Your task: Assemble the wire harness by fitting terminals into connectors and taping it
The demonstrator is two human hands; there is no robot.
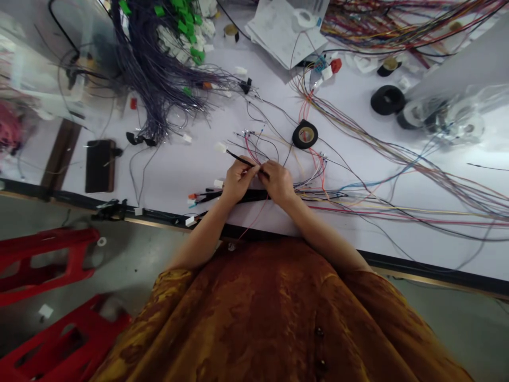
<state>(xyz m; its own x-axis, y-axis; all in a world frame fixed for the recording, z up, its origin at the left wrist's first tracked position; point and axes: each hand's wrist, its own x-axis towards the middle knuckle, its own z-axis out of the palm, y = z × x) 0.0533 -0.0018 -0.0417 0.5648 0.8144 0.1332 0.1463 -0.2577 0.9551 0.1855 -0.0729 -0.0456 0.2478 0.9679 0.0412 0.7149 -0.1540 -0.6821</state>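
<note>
My left hand [238, 180] and my right hand [277, 183] meet at the middle of a white workbench [178, 164], fingertips nearly touching. Between them they pinch a thin black sleeve [238, 158] that runs up and left from my fingers. A loose bundle of thin coloured wires [254, 146] fans out just beyond my hands, and more wires [318, 195] trail off to the right. A roll of black electrical tape [305, 134] lies a little beyond my right hand.
A large bundle of dark purple wires [159, 79] with green connectors lies at the far left, and multicoloured wires [397, 32] at the far right. Papers [284, 32], tape rolls [387, 100] and a dark pouch [100, 165] sit on the bench. Red stools [47, 260] stand on the floor at left.
</note>
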